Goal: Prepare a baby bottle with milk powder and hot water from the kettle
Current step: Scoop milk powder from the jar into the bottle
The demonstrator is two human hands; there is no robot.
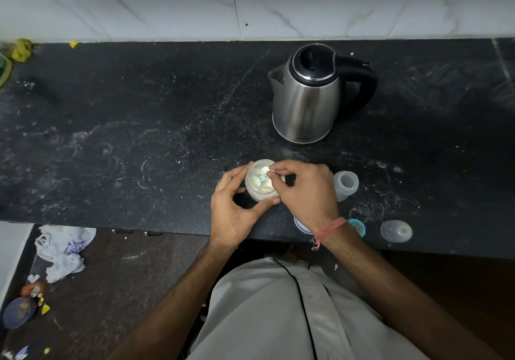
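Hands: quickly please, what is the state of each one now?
Left hand: holds the powder jar.
Right hand: pinches something small over the jar, likely a scoop; unclear.

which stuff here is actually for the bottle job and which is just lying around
For the job:
- small clear jar of white milk powder, gripped by left hand, right hand reaching in
- steel kettle with black handle
- translucent bottle

Lying about:
- crumpled white bags on floor
- yellow scraps
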